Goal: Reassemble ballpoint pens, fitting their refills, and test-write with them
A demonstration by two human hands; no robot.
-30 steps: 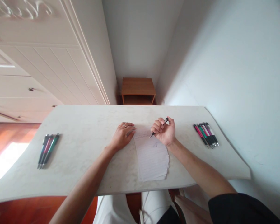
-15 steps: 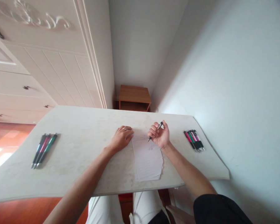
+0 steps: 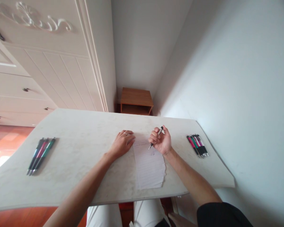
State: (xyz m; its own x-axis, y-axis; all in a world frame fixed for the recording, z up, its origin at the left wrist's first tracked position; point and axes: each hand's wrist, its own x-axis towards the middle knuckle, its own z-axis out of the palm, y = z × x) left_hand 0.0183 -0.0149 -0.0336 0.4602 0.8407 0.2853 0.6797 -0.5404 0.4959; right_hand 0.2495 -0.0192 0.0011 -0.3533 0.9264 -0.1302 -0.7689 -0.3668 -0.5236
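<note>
Pale and a little stained, the worktop (image 3: 80,138) begins just before the person's white trousers (image 3: 149,211). Near this edge lies the lined paper (image 3: 149,173), ragged along its right side. Above its upper part, the right hand (image 3: 162,143) is closed around a pen (image 3: 160,130), whose tip points down to the left; whether it touches, I cannot tell. For handling it well, I judge, the grip should be firm but not tight, and the paper pressed flat. The right palm is turned upward, fingers curled, thumb near the pen's upper end. The left hand (image 3: 123,143) rests palm down, loosely open, fingertips at the paper's upper left corner. Pens lie grouped at left (image 3: 41,156) and right (image 3: 197,145). Farther away is a small wooden stand (image 3: 136,96).
</note>
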